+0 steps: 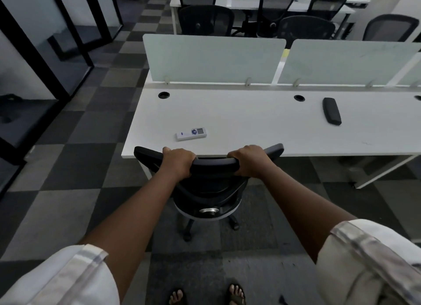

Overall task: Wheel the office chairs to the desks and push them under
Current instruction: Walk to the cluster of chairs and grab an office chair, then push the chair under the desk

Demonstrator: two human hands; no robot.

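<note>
The person stands at the near side of a white bench point(262, 127), both arms stretched forward to a black office chair point(206, 190). The left hand point(177, 162) has a closed grip round the top rail of the chair's backrest, fingers curled over its far side; the right hand point(250, 160) grips the same rail further right in the same way. The chair's backrest top is level with the bench's near edge and seems to touch or just overlap it; the seat and the wheeled base are still on the near side, over the checkered carpet floor point(68, 168).

On the bench, just beyond the chair's rail, lies a white remote control point(191, 133). Far to the right on the benchtop lies a dark oblong pad point(332, 110), apart from everything else. Round cable holes point(164, 95) sit along the far edge, below frosted divider panels point(214, 58).

Beyond the panels stand more black chairs point(206, 20) at another row of benches. On the left, dark-framed glass partitions point(57, 42) line the aisle. The person's sandalled feet point(237, 294) show at the near edge.
</note>
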